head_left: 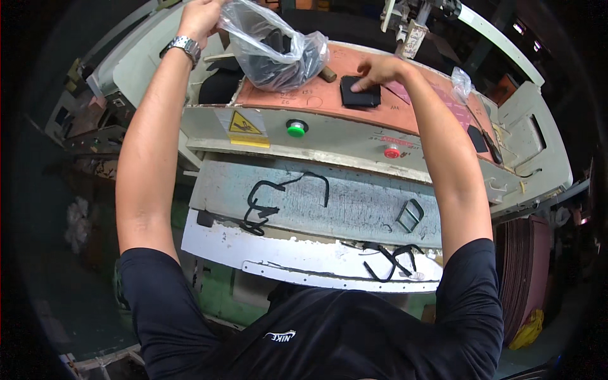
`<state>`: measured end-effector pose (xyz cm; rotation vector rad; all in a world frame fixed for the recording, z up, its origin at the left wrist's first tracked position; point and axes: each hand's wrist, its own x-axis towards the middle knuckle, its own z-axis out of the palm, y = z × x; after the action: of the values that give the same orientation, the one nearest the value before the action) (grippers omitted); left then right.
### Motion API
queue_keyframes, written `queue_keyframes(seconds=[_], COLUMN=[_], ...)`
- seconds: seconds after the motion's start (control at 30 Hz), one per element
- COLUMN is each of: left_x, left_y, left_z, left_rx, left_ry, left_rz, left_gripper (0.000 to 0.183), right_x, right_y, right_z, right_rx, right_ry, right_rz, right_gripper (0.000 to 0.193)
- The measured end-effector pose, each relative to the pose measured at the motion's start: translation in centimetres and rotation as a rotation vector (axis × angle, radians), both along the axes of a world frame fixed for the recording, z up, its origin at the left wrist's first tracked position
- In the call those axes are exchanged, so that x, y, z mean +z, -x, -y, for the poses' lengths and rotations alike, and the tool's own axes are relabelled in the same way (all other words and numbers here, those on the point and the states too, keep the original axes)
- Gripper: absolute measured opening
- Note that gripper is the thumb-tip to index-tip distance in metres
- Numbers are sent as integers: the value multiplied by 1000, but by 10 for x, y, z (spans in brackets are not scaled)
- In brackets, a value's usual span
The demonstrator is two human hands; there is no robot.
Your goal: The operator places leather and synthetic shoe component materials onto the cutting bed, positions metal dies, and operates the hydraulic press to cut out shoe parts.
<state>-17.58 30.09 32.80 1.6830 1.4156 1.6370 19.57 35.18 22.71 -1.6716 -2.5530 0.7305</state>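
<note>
Even, fairly bright light covers the centre, palest on the white strip (297,254) toward six o'clock, with soft shadows. The surroundings sink into gloom, pierced by small bright specks (519,28) near two o'clock. Highlights streak the clear plastic bag (253,54) around twelve. Fisheye distortion bows the pale machine's (342,138) long edges; at nine, background detail is murky.

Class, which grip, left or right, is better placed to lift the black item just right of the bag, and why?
Probably the right grip: it is over the black item, thumb at its top. The left grip is farther off, holding the bag.
</note>
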Motion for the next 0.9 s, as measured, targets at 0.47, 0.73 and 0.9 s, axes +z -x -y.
queue_keyframes(seconds=[0.47,0.73,0.9], left_x=[-5,-18,-23], left_y=[-12,19,32], left_z=[73,29,19], left_rx=[-258,-174,-97], left_ry=[288,176,-29], left_rz=[-90,50,320], left_gripper=[59,49,18], right_x=[56,63,73], right_y=[27,185,218], right_z=[35,28,55], right_rx=[46,37,-9], right_ry=[92,138,-596], right_rz=[-699,-1175,-201], right_gripper=[52,46,44])
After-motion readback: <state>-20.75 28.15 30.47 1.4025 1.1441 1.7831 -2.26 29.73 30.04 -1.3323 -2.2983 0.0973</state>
